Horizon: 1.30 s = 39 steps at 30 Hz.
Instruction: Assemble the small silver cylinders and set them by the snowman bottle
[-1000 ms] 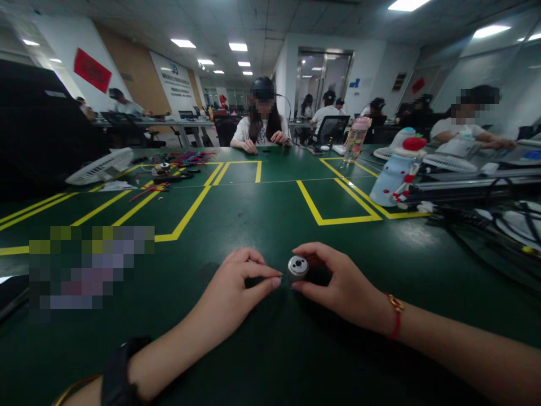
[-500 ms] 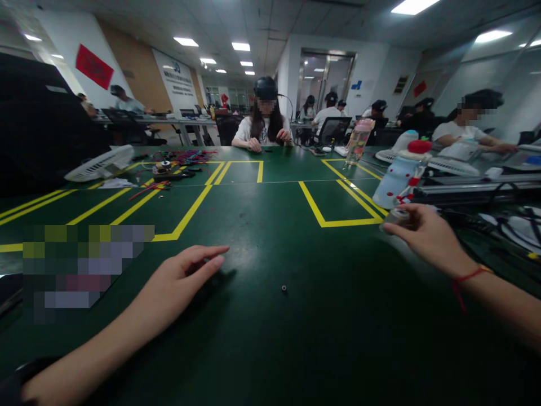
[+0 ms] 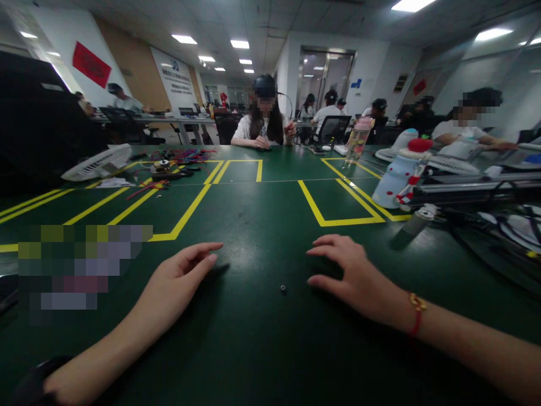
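Observation:
A small metallic ring-like part [image 3: 283, 288] lies on the dark green table [image 3: 253, 349], between my two hands. My left hand [image 3: 180, 276] is open just above the table, left of the small part, with its thumb and forefinger apart. To the right of the part, my right hand [image 3: 349, 273] is open too, fingers spread and holding nothing. A small clear container with a silvery top [image 3: 419, 219] stands beyond my right hand, near the cables.
A blue bottle with a red top [image 3: 393, 177] and black cables [image 3: 473, 242] are at the right. Wires [image 3: 186, 157] and a white fan [image 3: 99, 162] lie at the back left. A person [image 3: 265, 115] sits opposite. Yellow tape [image 3: 353, 223] marks the table.
My right hand has let go of the clear container and moved left, towards the small part. The container now stands at the right. My left hand has barely shifted.

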Each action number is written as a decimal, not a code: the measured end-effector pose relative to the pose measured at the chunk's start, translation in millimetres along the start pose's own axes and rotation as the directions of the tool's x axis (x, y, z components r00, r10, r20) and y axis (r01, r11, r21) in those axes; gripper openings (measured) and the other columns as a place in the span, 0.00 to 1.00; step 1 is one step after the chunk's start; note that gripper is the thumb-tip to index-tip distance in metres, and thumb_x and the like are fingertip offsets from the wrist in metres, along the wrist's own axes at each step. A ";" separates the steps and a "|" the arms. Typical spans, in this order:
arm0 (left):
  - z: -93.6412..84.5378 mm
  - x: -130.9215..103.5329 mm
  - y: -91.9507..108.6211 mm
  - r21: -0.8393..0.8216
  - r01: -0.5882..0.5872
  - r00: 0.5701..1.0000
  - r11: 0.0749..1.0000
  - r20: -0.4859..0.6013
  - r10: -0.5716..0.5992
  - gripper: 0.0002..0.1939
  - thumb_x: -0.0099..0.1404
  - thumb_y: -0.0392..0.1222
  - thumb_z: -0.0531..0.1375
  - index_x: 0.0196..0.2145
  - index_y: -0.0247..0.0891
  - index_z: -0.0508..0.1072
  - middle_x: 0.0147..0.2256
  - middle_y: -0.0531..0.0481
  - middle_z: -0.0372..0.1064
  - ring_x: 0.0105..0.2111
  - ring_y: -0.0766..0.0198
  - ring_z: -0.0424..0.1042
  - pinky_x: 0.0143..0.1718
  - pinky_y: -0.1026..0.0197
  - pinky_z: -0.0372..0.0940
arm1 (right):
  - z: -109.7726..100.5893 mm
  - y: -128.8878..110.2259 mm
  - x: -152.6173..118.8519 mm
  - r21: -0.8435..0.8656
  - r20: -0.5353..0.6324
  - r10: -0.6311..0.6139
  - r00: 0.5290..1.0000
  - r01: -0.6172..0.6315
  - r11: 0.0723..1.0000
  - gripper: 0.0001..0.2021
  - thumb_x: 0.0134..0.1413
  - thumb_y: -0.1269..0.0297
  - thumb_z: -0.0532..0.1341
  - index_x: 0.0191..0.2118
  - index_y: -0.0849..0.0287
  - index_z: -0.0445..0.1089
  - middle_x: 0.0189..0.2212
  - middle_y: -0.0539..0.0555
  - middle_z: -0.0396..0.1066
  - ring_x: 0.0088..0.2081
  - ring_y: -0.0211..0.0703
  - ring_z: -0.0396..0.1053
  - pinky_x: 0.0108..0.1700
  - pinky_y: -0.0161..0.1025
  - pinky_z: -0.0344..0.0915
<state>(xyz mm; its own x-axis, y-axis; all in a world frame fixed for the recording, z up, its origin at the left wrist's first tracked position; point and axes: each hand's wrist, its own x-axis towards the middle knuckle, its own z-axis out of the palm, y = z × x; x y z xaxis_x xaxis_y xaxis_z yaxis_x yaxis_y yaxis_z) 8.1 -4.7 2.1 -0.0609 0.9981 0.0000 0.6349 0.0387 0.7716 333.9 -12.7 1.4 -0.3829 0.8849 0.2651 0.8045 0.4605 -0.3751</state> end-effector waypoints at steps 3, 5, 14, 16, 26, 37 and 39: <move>0.1 -1.9 1.0 0.012 -0.008 1.000 1.000 -0.009 0.008 0.23 0.61 0.56 0.57 0.50 0.44 0.72 0.38 0.50 0.75 0.37 0.55 0.72 0.35 0.58 0.64 | 25.5 -40.8 9.7 0.101 0.080 -0.091 0.993 0.083 0.991 0.18 0.49 0.45 0.61 0.43 0.46 0.73 0.52 0.52 0.64 0.54 0.51 0.59 0.54 0.55 0.52; -0.3 -3.2 1.7 0.003 -0.009 1.000 1.000 -0.014 0.009 0.22 0.61 0.56 0.57 0.49 0.44 0.73 0.40 0.49 0.75 0.39 0.55 0.73 0.36 0.58 0.64 | 25.7 -47.1 15.7 0.138 0.081 -0.109 0.991 0.097 0.986 0.11 0.53 0.50 0.60 0.37 0.49 0.75 0.46 0.51 0.68 0.49 0.47 0.63 0.53 0.53 0.53; 1.9 -4.9 6.6 0.022 -0.019 1.000 1.000 -0.023 0.020 0.21 0.62 0.55 0.56 0.48 0.43 0.74 0.42 0.49 0.75 0.40 0.53 0.73 0.34 0.58 0.64 | -91.7 90.9 -4.4 -0.210 -0.580 0.206 0.788 -0.389 0.897 0.15 0.55 0.57 0.57 0.41 0.61 0.73 0.42 0.59 0.72 0.44 0.44 0.67 0.46 0.39 0.60; 2.4 -4.6 4.9 0.025 -0.017 1.000 1.000 -0.023 0.018 0.21 0.62 0.56 0.56 0.48 0.43 0.73 0.42 0.49 0.75 0.40 0.53 0.72 0.35 0.57 0.64 | -112.5 127.4 -16.0 -0.365 -0.550 0.284 0.786 -0.531 0.764 0.15 0.54 0.56 0.57 0.39 0.61 0.73 0.43 0.60 0.72 0.44 0.47 0.67 0.43 0.41 0.59; 0.3 -4.1 1.1 0.045 -0.002 1.000 0.999 0.001 0.002 0.22 0.62 0.57 0.56 0.49 0.45 0.72 0.35 0.51 0.75 0.34 0.56 0.72 0.33 0.59 0.63 | -125.5 158.3 -29.5 -0.277 -0.377 0.616 0.691 -0.719 0.637 0.19 0.52 0.49 0.56 0.39 0.59 0.73 0.34 0.60 0.72 0.34 0.44 0.65 0.37 0.40 0.57; 1.0 -4.8 -0.5 0.024 -0.020 1.000 1.000 0.001 0.020 0.21 0.62 0.56 0.56 0.49 0.45 0.73 0.33 0.52 0.73 0.33 0.57 0.72 0.32 0.60 0.63 | -115.5 159.3 -25.8 -0.235 -0.457 0.572 0.682 -0.712 0.662 0.18 0.51 0.50 0.58 0.38 0.59 0.73 0.34 0.59 0.72 0.35 0.44 0.66 0.37 0.39 0.57; 0.9 -5.3 0.1 0.026 -0.009 1.000 1.000 0.004 0.009 0.22 0.62 0.57 0.56 0.49 0.45 0.72 0.33 0.52 0.73 0.32 0.58 0.71 0.30 0.60 0.62 | -115.5 156.9 -24.7 -0.228 -0.448 0.574 0.685 -0.709 0.668 0.18 0.51 0.50 0.58 0.38 0.59 0.74 0.34 0.60 0.72 0.36 0.44 0.66 0.37 0.39 0.57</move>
<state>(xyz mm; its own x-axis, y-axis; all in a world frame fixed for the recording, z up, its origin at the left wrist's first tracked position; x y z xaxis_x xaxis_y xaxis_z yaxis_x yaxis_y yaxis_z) 9.1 -9.9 1.7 -0.0519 0.9986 0.0039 0.6555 0.0311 0.7546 522.1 29.6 38.6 0.4030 0.8394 0.3648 0.9121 -0.3353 -0.2359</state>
